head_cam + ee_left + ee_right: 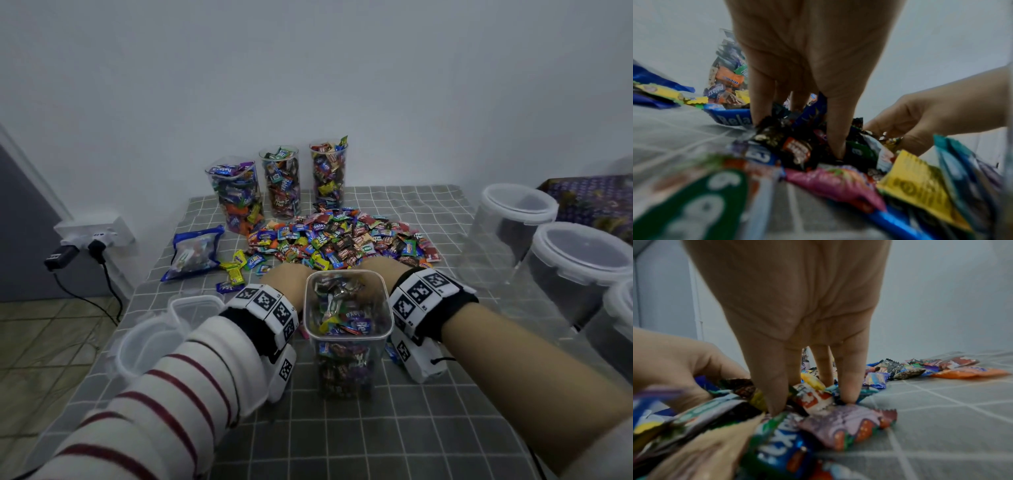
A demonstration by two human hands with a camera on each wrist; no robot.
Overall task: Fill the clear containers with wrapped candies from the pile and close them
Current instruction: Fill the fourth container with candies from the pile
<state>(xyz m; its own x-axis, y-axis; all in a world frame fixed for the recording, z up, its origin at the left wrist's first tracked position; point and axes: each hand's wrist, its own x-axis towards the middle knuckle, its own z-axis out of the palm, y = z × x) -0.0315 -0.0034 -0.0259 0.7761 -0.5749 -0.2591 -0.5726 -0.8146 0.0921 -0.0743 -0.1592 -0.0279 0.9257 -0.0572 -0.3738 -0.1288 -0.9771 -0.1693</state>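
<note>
Clear box (347, 339), open and nearly full, stands at lower centre; behind it left hand (807, 65) and right hand (797, 308) dig straight fingers into candies (342, 240), gripping none clearly.

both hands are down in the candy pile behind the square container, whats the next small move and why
Probably close both hands together and lift the scoop: left hand and right hand have straight fingers dug into the candy pile, and the square container just in front is open.
</note>
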